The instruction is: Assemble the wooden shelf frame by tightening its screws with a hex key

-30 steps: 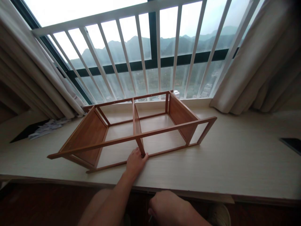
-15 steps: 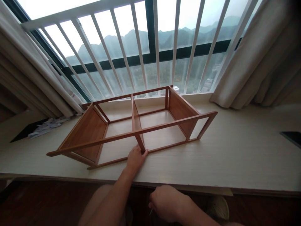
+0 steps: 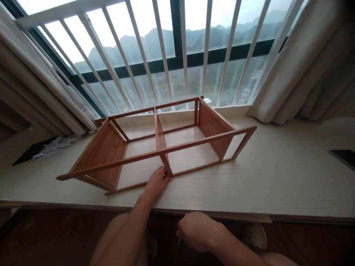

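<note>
A brown wooden shelf frame lies on its side on a pale wooden ledge in front of a window. My left hand rests on the ledge with its fingertips against the foot of the frame's middle upright, at the near bottom rail. My right hand hangs below the ledge's front edge, closed around a thin small object that pokes out beneath it; what it is I cannot tell.
White window bars stand behind the frame. Beige curtains hang at the left and right. Crumpled white paper lies at the ledge's left end. A dark flat object sits at the right edge. My knees are below.
The view has tilted down slightly, so the frame sits higher in the picture. My left hand has stayed at the middle upright. My right hand has barely shifted.
</note>
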`<state>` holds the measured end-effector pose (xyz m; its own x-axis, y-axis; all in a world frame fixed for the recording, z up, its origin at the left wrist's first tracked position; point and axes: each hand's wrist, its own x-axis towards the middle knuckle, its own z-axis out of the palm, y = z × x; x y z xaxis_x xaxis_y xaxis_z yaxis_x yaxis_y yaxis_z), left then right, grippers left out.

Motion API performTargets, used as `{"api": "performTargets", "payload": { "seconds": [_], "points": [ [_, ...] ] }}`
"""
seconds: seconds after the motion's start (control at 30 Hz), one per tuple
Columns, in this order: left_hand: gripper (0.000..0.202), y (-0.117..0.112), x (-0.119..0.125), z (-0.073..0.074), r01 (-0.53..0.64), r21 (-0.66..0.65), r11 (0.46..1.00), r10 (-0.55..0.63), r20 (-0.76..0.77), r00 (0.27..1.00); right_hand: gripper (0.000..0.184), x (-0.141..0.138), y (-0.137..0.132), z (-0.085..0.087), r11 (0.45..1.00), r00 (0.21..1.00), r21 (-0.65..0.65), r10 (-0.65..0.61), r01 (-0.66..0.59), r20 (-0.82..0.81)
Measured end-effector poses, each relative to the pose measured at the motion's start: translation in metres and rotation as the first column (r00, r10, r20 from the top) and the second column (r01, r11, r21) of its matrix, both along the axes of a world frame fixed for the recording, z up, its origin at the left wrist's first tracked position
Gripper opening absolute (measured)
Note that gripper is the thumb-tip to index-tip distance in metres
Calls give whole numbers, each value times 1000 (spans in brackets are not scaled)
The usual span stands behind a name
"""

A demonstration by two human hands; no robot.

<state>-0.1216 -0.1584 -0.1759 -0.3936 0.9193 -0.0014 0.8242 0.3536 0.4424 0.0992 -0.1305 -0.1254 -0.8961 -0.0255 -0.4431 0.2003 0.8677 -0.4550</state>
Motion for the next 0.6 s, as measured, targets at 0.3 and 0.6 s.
{"api": "performTargets", "payload": {
  "seconds": [0.3, 0.6],
  "points": [
    [12, -1, 1, 3, 25, -11, 1000, -25, -5, 1000, 38, -2, -2, -4, 1000, 1000, -3, 2, -2, -4],
    [14, 1, 3, -3, 2, 40, 999, 0, -54, 999, 37, -1, -3, -5, 1000, 1000, 1, 5, -5, 4]
  ]
}}
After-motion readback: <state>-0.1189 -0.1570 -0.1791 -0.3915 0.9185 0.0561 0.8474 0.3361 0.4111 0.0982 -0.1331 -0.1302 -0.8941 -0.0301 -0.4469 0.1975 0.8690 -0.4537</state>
